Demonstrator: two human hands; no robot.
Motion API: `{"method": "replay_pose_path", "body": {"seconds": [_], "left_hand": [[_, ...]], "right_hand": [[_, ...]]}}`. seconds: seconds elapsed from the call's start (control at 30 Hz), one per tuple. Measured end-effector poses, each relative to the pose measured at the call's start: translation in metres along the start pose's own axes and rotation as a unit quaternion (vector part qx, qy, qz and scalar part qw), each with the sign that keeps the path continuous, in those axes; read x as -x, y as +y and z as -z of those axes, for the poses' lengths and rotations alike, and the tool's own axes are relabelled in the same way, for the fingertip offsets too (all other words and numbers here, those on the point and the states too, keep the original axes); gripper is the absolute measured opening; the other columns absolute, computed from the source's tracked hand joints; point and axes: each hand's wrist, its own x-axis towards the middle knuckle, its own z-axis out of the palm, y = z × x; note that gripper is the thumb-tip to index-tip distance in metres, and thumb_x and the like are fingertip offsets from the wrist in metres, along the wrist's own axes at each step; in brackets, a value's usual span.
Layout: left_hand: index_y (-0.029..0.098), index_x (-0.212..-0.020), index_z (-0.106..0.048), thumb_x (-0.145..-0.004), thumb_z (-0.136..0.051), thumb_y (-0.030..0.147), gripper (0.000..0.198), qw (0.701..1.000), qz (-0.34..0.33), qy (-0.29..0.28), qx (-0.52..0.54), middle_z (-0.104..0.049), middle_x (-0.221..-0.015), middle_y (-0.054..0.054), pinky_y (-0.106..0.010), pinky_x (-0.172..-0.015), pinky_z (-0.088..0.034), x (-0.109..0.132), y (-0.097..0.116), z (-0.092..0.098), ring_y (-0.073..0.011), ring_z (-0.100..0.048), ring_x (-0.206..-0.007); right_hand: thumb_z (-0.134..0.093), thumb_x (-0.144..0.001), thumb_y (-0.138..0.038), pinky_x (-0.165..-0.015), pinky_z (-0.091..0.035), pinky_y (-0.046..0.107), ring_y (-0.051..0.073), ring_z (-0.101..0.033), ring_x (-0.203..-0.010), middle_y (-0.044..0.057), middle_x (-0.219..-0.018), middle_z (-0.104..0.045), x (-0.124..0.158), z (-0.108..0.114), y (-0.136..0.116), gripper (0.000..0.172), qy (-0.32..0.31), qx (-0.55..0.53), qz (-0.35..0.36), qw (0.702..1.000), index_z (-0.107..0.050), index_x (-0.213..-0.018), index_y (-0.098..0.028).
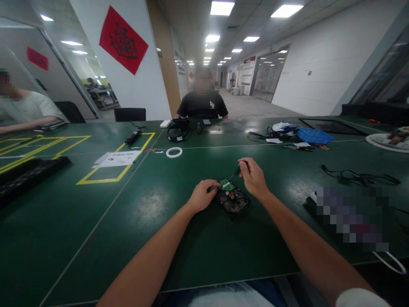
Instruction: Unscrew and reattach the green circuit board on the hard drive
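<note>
A hard drive [234, 202] lies on the green table in front of me, its dark underside facing up. At its far end shows a green circuit board [227, 184]. My left hand [203, 195] rests at the drive's left edge, fingers curled in against the board's side. Held in my right hand [252, 175] is a screwdriver [237, 171], slanting down to the left with its thin shaft over the board. Whether the tip touches a screw is too small to tell.
Beyond the drive lies a white tape roll [174, 152], with paper sheets [115, 159] to its left. A blue tray [315, 136], another screwdriver [300, 148] and a black cable [359, 175] are on the right. One person [202, 104] sits opposite, another [28, 106] at far left.
</note>
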Motion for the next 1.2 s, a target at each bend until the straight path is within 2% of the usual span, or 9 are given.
{"method": "replay_pose_path", "body": {"seconds": [0.13,0.27,0.4,0.5,0.57,0.67,0.8,0.97,1.2], "left_hand": [[0.027,-0.109,-0.075,-0.09,-0.059,0.012,0.029,1.0,0.002,0.001,0.001,-0.071,-0.121,-0.002,-0.04,-0.108,-0.045,0.0,-0.002,0.0,-0.0218,-0.063,-0.116],[0.027,-0.109,-0.075,-0.09,-0.06,0.013,0.028,1.0,0.005,0.002,0.006,-0.071,-0.12,-0.002,-0.04,-0.108,-0.045,0.0,-0.004,-0.001,-0.0219,-0.062,-0.117],[0.027,-0.11,-0.074,-0.091,-0.059,0.015,0.027,1.0,-0.001,0.006,0.014,-0.072,-0.119,-0.002,-0.04,-0.107,-0.045,0.001,-0.005,-0.002,-0.0217,-0.063,-0.116],[0.026,-0.111,-0.073,-0.092,-0.058,0.017,0.026,1.0,0.0,0.015,0.028,-0.073,-0.117,-0.002,-0.039,-0.106,-0.046,0.001,-0.006,-0.003,-0.0212,-0.064,-0.113],[0.026,-0.112,-0.073,-0.093,-0.057,0.02,0.025,0.999,0.006,0.017,0.035,-0.073,-0.116,-0.003,-0.039,-0.104,-0.047,0.001,-0.007,-0.003,-0.021,-0.064,-0.112],[0.025,-0.113,-0.072,-0.094,-0.057,0.022,0.024,0.999,0.013,0.014,0.044,-0.072,-0.115,-0.003,-0.038,-0.102,-0.048,0.001,-0.007,-0.002,-0.0211,-0.065,-0.11],[0.025,-0.109,-0.072,-0.095,-0.056,0.027,0.021,0.998,0.027,0.012,0.059,-0.072,-0.115,-0.004,-0.036,-0.099,-0.049,0.001,-0.006,0.0,-0.0209,-0.065,-0.109],[0.021,-0.094,-0.067,-0.098,-0.054,0.036,0.02,0.995,0.061,0.024,0.077,-0.071,-0.114,-0.005,-0.033,-0.092,-0.051,0.001,-0.005,0.001,-0.0193,-0.067,-0.1],[0.021,-0.091,-0.064,-0.099,-0.052,0.037,0.022,0.994,0.07,0.026,0.078,-0.071,-0.111,-0.005,-0.034,-0.09,-0.052,0.002,-0.002,0.002,-0.0184,-0.066,-0.096]], "right_hand": [[-0.062,-0.091,-0.044,-0.072,-0.053,0.032,0.017,-0.065,-0.074,0.007,-0.106,-0.071,0.004,-0.004,0.003,0.042,-0.01,0.065,0.035,0.997,-0.055,-0.126,-0.023],[-0.066,-0.089,-0.043,-0.071,-0.054,0.033,0.016,-0.064,-0.066,0.004,-0.094,-0.073,0.007,-0.009,0.003,0.05,-0.001,0.096,0.041,0.995,-0.051,-0.132,-0.023],[-0.068,-0.087,-0.047,-0.073,-0.053,0.033,0.018,-0.064,-0.068,0.003,-0.087,-0.071,0.009,-0.008,-0.004,0.045,0.082,0.14,0.068,0.984,-0.057,-0.122,-0.022],[-0.064,-0.09,-0.044,-0.084,-0.052,0.037,0.021,-0.065,-0.083,0.007,-0.095,-0.069,0.003,0.004,-0.005,0.031,0.186,0.18,0.117,0.959,-0.059,-0.11,-0.022],[-0.057,-0.093,-0.037,-0.091,-0.049,0.039,0.024,-0.064,-0.096,0.009,-0.101,-0.068,-0.005,0.016,0.003,0.02,0.202,0.219,0.136,0.945,-0.059,-0.105,-0.022],[-0.05,-0.093,-0.024,-0.089,-0.047,0.036,0.024,-0.063,-0.1,0.011,-0.105,-0.068,-0.015,0.031,0.028,0.017,0.073,0.312,0.088,0.943,-0.061,-0.106,-0.02],[-0.057,-0.089,-0.028,-0.076,-0.045,0.032,0.024,-0.065,-0.086,0.01,-0.093,-0.069,-0.017,0.036,0.066,0.012,-0.124,0.434,-0.057,0.891,-0.065,-0.093,-0.019],[-0.06,-0.091,-0.041,-0.078,-0.043,0.029,0.022,-0.064,-0.092,0.008,-0.099,-0.07,-0.014,0.03,0.086,0.022,-0.155,0.434,-0.043,0.886,-0.068,-0.094,-0.021],[-0.062,-0.091,-0.035,-0.074,-0.044,0.03,0.021,-0.062,-0.084,0.01,-0.093,-0.068,-0.011,0.021,0.085,0.018,-0.156,0.418,-0.012,0.895,-0.068,-0.092,-0.018]]}}
